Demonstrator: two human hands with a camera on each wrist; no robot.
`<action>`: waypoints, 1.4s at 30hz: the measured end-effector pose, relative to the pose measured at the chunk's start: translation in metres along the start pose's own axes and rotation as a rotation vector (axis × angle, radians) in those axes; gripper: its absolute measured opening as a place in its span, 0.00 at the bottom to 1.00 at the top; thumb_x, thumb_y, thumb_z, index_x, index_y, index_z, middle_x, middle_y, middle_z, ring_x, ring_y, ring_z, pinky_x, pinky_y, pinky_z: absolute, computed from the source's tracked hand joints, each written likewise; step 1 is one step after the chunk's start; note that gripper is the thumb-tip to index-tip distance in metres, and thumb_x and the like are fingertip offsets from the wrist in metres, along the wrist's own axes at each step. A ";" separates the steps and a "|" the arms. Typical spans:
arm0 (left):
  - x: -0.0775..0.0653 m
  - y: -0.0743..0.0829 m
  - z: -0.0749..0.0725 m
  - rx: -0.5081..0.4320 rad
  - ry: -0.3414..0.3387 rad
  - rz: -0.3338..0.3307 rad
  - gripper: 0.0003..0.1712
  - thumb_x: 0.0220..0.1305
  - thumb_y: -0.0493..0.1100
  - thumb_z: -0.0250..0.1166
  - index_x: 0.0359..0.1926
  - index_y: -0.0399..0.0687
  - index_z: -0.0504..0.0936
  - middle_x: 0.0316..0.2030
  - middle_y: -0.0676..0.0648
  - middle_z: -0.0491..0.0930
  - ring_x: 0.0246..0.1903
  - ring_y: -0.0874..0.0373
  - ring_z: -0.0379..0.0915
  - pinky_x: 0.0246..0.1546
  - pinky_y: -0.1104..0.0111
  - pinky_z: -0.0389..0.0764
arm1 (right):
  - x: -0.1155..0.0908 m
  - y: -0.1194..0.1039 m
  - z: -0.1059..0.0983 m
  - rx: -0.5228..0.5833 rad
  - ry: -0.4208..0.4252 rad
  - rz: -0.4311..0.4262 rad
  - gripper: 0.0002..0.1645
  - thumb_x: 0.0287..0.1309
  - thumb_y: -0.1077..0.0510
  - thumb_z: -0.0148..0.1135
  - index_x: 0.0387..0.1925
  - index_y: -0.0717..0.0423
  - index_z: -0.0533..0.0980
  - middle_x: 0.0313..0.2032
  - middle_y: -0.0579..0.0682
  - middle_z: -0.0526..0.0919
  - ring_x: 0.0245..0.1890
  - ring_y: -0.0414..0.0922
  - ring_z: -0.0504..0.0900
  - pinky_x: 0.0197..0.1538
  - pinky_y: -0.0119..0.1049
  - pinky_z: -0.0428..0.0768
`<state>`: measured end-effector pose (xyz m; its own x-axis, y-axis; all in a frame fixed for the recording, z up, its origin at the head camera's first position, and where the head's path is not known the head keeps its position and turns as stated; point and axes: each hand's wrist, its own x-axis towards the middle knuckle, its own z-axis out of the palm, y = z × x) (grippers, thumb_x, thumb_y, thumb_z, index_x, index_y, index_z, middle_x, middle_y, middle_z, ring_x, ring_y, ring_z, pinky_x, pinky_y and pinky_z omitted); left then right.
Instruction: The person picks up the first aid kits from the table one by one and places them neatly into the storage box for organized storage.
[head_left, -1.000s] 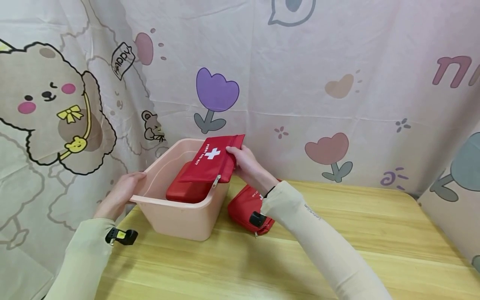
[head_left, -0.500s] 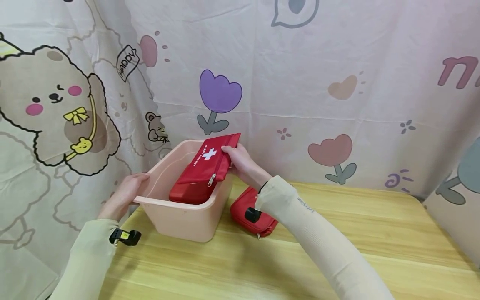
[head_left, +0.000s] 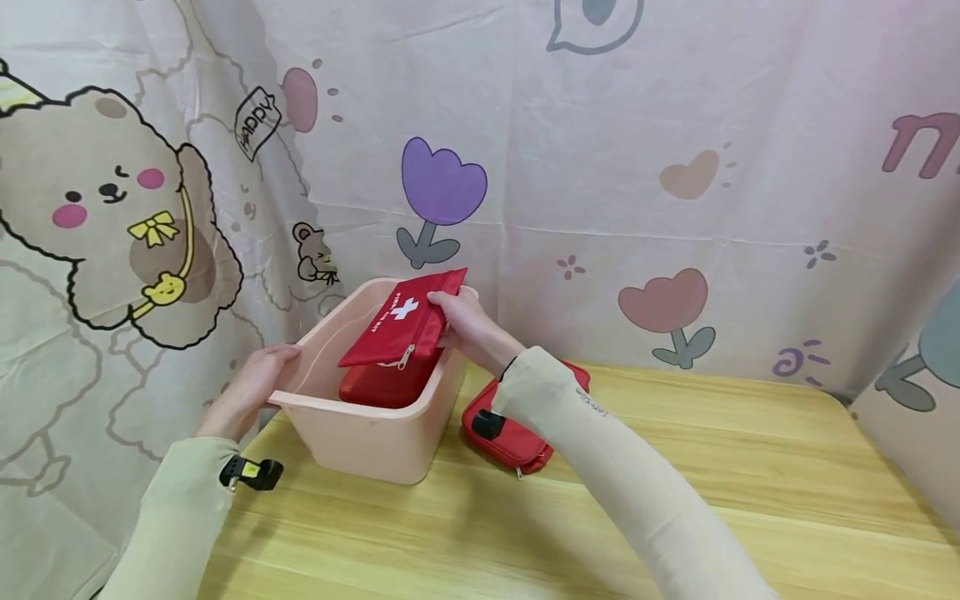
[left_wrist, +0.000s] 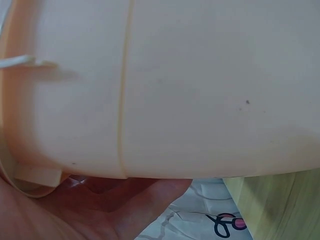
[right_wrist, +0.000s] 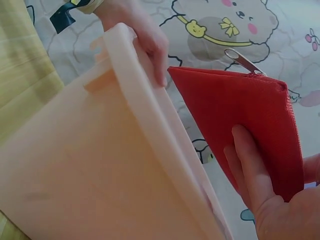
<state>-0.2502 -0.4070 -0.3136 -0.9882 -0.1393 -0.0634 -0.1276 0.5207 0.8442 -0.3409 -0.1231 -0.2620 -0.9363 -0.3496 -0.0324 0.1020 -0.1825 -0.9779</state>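
Observation:
A flat red first aid pouch [head_left: 397, 321] with a white cross hangs tilted over the pink plastic bin [head_left: 352, 437]. My right hand [head_left: 468, 325] pinches its right end, thumb on top; in the right wrist view the fingers [right_wrist: 252, 160] lie along its underside. The zipper pull dangles at the pouch's near edge. Inside the bin, partly covered by the pouch, lies a red case [head_left: 390, 382]. My left hand [head_left: 258, 379] grips the bin's left rim, and the left wrist view has this hand [left_wrist: 115, 205] curled at the edge of the bin wall [left_wrist: 200, 100].
Right of the bin a second red zippered pouch [head_left: 510, 433] lies on the wooden table [head_left: 675, 467], partly hidden by my right forearm. A printed curtain [head_left: 570, 150] hangs behind and to the left of the table.
My right hand has shifted left with the flat pouch, bringing it further over the bin and the red case. My left hand keeps its grip on the rim.

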 end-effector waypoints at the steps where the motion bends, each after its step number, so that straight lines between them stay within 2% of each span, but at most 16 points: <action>1: 0.000 0.000 0.000 0.001 0.001 0.001 0.39 0.77 0.57 0.33 0.73 0.30 0.53 0.65 0.27 0.61 0.59 0.36 0.64 0.49 0.54 0.75 | 0.001 0.000 0.001 0.005 -0.003 0.002 0.24 0.70 0.56 0.56 0.64 0.53 0.63 0.55 0.54 0.76 0.53 0.52 0.77 0.47 0.48 0.81; 9: 0.002 0.003 0.001 -0.003 0.016 0.005 0.36 0.78 0.53 0.34 0.72 0.29 0.54 0.66 0.28 0.60 0.60 0.36 0.63 0.56 0.50 0.70 | 0.010 -0.004 0.015 -0.014 -0.049 0.028 0.27 0.72 0.56 0.53 0.68 0.56 0.60 0.57 0.56 0.73 0.56 0.55 0.75 0.49 0.52 0.79; 15: 0.002 0.002 0.000 -0.001 0.013 0.004 0.36 0.78 0.54 0.33 0.72 0.30 0.55 0.65 0.28 0.61 0.59 0.37 0.63 0.56 0.48 0.70 | 0.015 -0.003 0.025 -0.039 -0.058 0.034 0.29 0.72 0.56 0.53 0.69 0.55 0.59 0.57 0.56 0.73 0.54 0.54 0.76 0.49 0.53 0.79; 19: 0.002 0.003 0.000 0.001 0.025 0.011 0.35 0.78 0.53 0.34 0.72 0.29 0.55 0.66 0.28 0.60 0.59 0.37 0.63 0.57 0.49 0.69 | 0.018 -0.001 0.031 -0.069 -0.062 0.047 0.28 0.71 0.57 0.54 0.68 0.55 0.61 0.56 0.55 0.75 0.51 0.54 0.78 0.48 0.52 0.80; 26: 0.003 0.003 0.003 -0.012 0.039 0.001 0.35 0.78 0.52 0.35 0.72 0.31 0.56 0.64 0.28 0.62 0.57 0.38 0.65 0.51 0.56 0.74 | 0.020 0.005 0.037 -0.120 -0.049 0.045 0.24 0.69 0.59 0.55 0.64 0.57 0.65 0.53 0.56 0.78 0.49 0.57 0.79 0.47 0.54 0.80; 34: 0.001 0.003 0.004 -0.017 0.028 -0.016 0.35 0.78 0.53 0.34 0.73 0.32 0.53 0.65 0.29 0.60 0.58 0.37 0.63 0.54 0.52 0.72 | 0.021 0.012 0.042 -0.169 -0.066 0.070 0.23 0.68 0.62 0.55 0.62 0.60 0.65 0.52 0.58 0.77 0.48 0.58 0.80 0.44 0.54 0.80; 38: 0.001 0.004 0.003 -0.026 0.030 -0.028 0.35 0.78 0.53 0.34 0.74 0.32 0.53 0.66 0.29 0.59 0.59 0.38 0.63 0.53 0.53 0.72 | 0.020 0.016 0.044 -0.184 -0.066 0.082 0.28 0.66 0.64 0.56 0.64 0.60 0.60 0.52 0.59 0.74 0.49 0.60 0.79 0.46 0.56 0.79; 42: 0.000 0.003 0.002 -0.037 0.029 -0.037 0.36 0.78 0.54 0.34 0.74 0.33 0.51 0.67 0.29 0.58 0.60 0.38 0.62 0.54 0.51 0.71 | 0.017 0.024 0.046 -0.278 -0.016 0.101 0.38 0.63 0.64 0.60 0.68 0.57 0.52 0.53 0.58 0.71 0.50 0.58 0.77 0.48 0.55 0.79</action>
<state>-0.2511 -0.4039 -0.3117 -0.9800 -0.1824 -0.0796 -0.1599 0.4834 0.8607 -0.3394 -0.1757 -0.2765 -0.9204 -0.3684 -0.1309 0.0959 0.1120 -0.9891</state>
